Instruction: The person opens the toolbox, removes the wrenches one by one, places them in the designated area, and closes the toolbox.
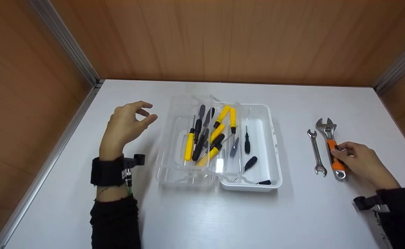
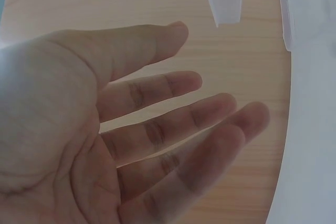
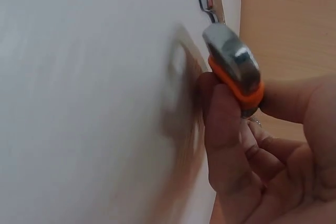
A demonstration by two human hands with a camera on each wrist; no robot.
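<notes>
My right hand [image 1: 356, 159] grips the orange handle of an adjustable wrench [image 1: 330, 141] that lies on the white table at the right. In the right wrist view my fingers [image 3: 226, 124] curl round the wrench's orange and steel end [image 3: 236, 69]. A slim open-ended spanner [image 1: 316, 152] lies just left of the wrench. My left hand [image 1: 130, 121] hovers above the table, left of the clear plastic toolbox [image 1: 268, 145], with relaxed fingers [image 2: 173, 114] and nothing in it.
The open toolbox holds several yellow and black screwdrivers [image 1: 206, 138] in a clear inner tray. Wooden walls with metal rails close the table [image 1: 202, 214] at the back and both sides. A box edge [image 2: 294, 9] shows in the left wrist view.
</notes>
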